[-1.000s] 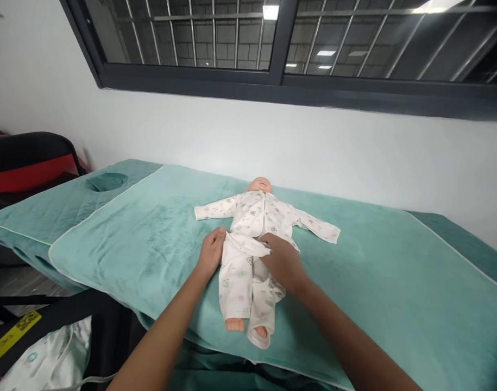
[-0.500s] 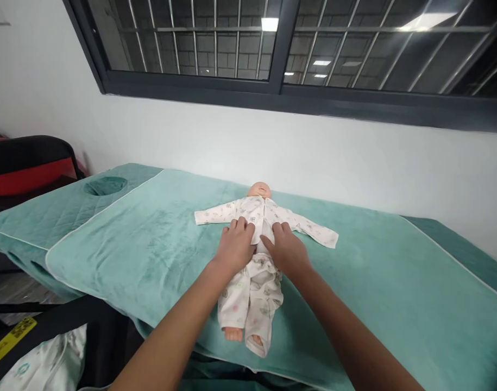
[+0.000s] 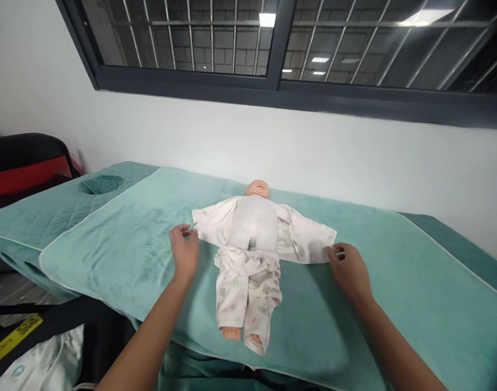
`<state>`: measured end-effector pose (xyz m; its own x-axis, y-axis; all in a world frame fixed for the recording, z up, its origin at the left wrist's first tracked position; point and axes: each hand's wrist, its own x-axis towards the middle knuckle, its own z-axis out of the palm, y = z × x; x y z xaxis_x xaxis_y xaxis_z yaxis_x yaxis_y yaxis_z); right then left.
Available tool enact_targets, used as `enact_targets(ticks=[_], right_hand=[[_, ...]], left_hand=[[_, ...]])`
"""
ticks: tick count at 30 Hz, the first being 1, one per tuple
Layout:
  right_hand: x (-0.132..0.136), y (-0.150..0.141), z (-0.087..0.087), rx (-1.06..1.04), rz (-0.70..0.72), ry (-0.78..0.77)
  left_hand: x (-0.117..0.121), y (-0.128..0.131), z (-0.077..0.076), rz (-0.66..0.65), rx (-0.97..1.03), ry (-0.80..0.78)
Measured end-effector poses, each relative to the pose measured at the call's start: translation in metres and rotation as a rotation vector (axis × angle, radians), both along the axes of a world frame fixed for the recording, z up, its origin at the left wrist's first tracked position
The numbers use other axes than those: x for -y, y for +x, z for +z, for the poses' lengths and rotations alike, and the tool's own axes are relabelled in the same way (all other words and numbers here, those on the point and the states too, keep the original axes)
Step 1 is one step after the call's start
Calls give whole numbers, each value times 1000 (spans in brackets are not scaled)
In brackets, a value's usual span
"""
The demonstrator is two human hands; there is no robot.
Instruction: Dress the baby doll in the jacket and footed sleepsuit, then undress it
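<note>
A baby doll (image 3: 254, 220) lies on its back with its head toward the wall, its pale torso bare. Its white printed shirt (image 3: 307, 239) is spread wide, the front panels turned out to both sides over the sleeves. At the left panel's outer edge my left hand (image 3: 185, 251) is closed, pinching the fabric. My right hand (image 3: 351, 270) pinches the lower outer corner of the right panel. Below the torso are printed trousers (image 3: 248, 290) on the doll's legs, with the feet showing at the cuffs.
A teal padded bed (image 3: 395, 304) carries the doll and has a face hole (image 3: 101, 184) at its left end. Behind it stands a white wall with a barred window (image 3: 275, 81). A black-and-red chair (image 3: 28, 171) is at left; a black bag (image 3: 97, 331) holding white cloth sits lower left.
Both hands have moved apart from the doll's middle, opening the shirt front outward to either side. The torso is now uncovered. The trousers have stayed in place.
</note>
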<state>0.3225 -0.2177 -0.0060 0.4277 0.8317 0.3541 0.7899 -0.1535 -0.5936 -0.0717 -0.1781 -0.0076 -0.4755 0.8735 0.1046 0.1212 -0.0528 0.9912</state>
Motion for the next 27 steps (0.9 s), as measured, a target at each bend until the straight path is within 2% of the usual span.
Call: enact_targets(ticks=[2, 6, 9, 12, 16, 19, 21, 24, 27], right_hand=[[2, -26, 5, -42, 206, 37], [1, -86, 25, -158, 671, -69], [1, -107, 36, -102, 877, -90], [6, -112, 41, -58, 958, -32], [11, -128, 47, 13, 984, -39], [7, -146, 55, -11, 908, -177], [0, -152, 62, -106, 898, -268], [-11, -140, 71, -258, 909, -331], [-18, -109, 71, -243, 932, -434]], left_hand=[[7, 8, 6, -126, -107, 14], [22, 18, 25, -648, -274, -38], [31, 11, 34, -813, -352, -15], [36, 3, 37, -890, -457, 13], [33, 9, 32, -875, -518, 138], [24, 26, 29, -741, -427, 182], [14, 38, 28, -628, -402, 169], [-2, 45, 25, -467, -425, 118], [-16, 41, 16, -342, -407, 82]])
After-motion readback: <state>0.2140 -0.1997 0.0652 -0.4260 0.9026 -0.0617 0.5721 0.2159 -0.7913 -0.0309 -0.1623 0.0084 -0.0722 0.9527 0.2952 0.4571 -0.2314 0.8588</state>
